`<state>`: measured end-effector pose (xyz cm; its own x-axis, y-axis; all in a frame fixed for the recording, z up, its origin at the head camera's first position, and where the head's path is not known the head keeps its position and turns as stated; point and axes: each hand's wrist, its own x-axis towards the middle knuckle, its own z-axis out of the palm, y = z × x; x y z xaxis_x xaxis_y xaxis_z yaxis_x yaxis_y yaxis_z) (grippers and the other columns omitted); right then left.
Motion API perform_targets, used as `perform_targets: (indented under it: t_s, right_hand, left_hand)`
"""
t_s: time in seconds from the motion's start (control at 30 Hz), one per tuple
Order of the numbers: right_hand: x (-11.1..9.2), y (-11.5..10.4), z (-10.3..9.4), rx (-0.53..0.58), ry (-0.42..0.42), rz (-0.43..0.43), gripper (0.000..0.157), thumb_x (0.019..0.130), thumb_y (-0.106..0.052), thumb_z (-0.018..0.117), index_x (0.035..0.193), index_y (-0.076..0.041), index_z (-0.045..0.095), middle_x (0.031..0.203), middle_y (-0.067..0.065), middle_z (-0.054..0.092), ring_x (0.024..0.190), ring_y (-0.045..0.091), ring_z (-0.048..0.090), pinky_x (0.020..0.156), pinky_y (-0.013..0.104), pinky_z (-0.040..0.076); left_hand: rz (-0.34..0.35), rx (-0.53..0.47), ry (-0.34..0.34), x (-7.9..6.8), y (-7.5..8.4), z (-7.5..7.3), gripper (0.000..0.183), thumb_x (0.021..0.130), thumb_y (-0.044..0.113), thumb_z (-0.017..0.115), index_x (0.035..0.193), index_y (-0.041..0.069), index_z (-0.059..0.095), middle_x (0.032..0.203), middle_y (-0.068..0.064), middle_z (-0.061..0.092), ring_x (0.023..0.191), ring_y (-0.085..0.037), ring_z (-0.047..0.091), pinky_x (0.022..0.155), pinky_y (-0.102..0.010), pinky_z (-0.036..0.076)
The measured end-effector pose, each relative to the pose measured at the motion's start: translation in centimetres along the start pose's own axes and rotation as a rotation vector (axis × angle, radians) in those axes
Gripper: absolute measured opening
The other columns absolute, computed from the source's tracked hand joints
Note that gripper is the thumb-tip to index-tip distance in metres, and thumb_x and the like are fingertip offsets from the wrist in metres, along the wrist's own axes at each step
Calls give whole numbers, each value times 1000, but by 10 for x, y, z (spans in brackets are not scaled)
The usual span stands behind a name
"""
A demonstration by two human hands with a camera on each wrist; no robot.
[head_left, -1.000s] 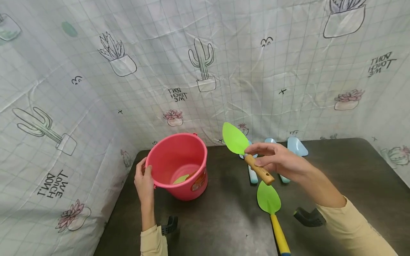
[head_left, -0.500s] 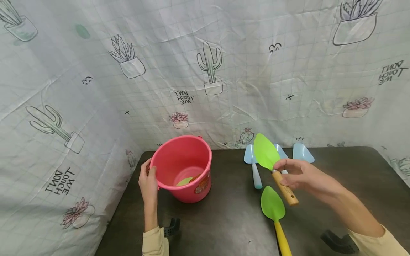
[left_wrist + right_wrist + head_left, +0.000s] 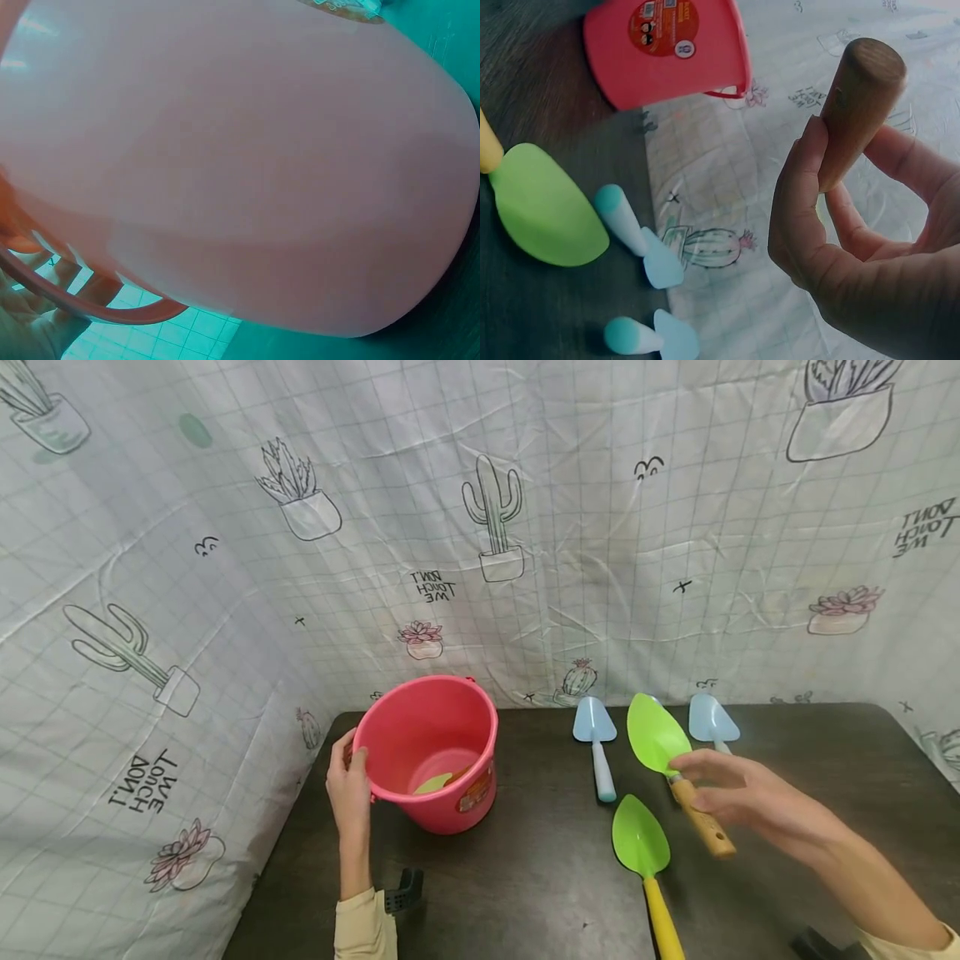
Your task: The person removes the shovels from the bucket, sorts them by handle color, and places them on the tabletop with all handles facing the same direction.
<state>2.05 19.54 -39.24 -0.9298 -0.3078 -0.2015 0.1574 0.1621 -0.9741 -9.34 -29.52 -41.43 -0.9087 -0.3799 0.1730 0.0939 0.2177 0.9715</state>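
Observation:
My left hand [image 3: 349, 789] grips the rim of a pink-red bucket [image 3: 420, 735] at its left side; the bucket leans slightly toward me. In the left wrist view the bucket's wall [image 3: 262, 165] fills most of the picture, with fingers beside its handle. A yellowish-green piece [image 3: 433, 783] and something orange-brown lie inside, partly hidden by the near rim. My right hand [image 3: 757, 793] pinches a garden trowel [image 3: 656, 735] near the top of its wooden handle. Its bright green blade points up and away, above the table. The right wrist view shows the handle [image 3: 862, 105] between thumb and fingers.
On the dark table [image 3: 525, 860] lies another green trowel [image 3: 641, 839] with a yellow handle. Farther back are light blue trowels [image 3: 595, 720], one at the right [image 3: 712, 718] and one mostly hidden behind the held trowel. A patterned curtain [image 3: 562, 527] hangs behind.
My right hand has carried the wooden-handled trowel to the right and lower, away from the bucket. My left hand keeps its hold on the rim. The head view has shifted slightly.

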Motion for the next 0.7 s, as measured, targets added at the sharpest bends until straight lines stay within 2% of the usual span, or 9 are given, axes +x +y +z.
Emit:
perform_targets:
  t_s: [0.2, 0.53, 0.7]
  right_hand:
    - [-7, 8, -6, 21, 0, 3, 39, 104, -7, 55, 141, -18, 59, 135, -10, 60, 115, 13, 61, 87, 36, 51]
    - [-16, 19, -17, 4, 24, 53, 41, 104, -9, 56, 144, -15, 57, 138, -17, 56, 119, 7, 58, 89, 35, 50]
    - [-23, 27, -20, 7, 33, 60, 39, 103, -7, 57, 142, -11, 58, 135, -16, 57, 117, 8, 59, 89, 32, 51]
  left_hand:
    - [-10, 12, 4, 3, -1, 1, 40, 106, 13, 48, 145, 5, 56, 132, -20, 62, 112, -34, 58, 77, -19, 53]
    - [-9, 11, 8, 5, 3, 1, 41, 106, 14, 48, 145, 6, 57, 134, -18, 61, 115, -30, 56, 80, -20, 50]
    - [-20, 9, 1, 1, 2, 1, 40, 106, 13, 49, 145, 7, 58, 132, -18, 61, 112, -26, 56, 79, -19, 50]
